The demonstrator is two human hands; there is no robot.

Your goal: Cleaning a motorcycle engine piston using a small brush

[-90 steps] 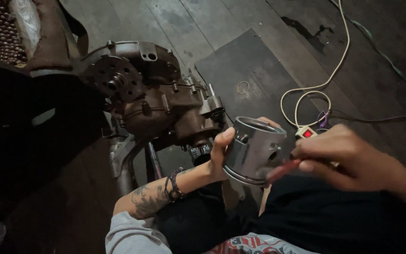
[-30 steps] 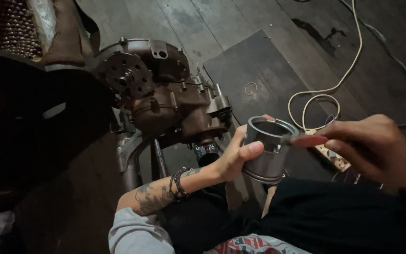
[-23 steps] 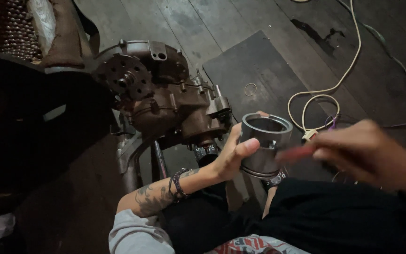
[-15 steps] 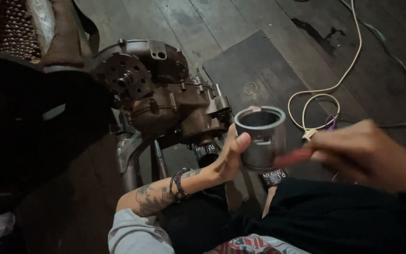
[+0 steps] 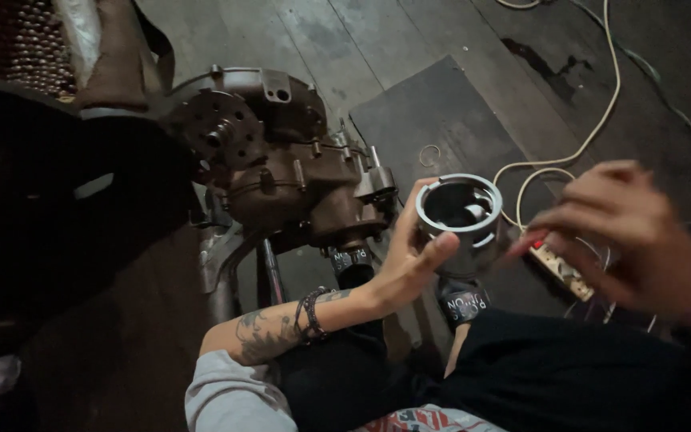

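Since half a second ago the grey hollow metal piston [image 5: 459, 214] has been tipped open-end-up, gripped in the left hand [image 5: 409, 260] beside the brown engine casing [image 5: 281, 168]; the blurred right hand [image 5: 625, 232], pinching a red-tipped tool [image 5: 525, 245], is best steadied before the rim is worked.

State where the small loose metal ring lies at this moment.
In the head view, the metal ring lies flat on the dark board, up and left of the piston held by the left hand, right of the engine.
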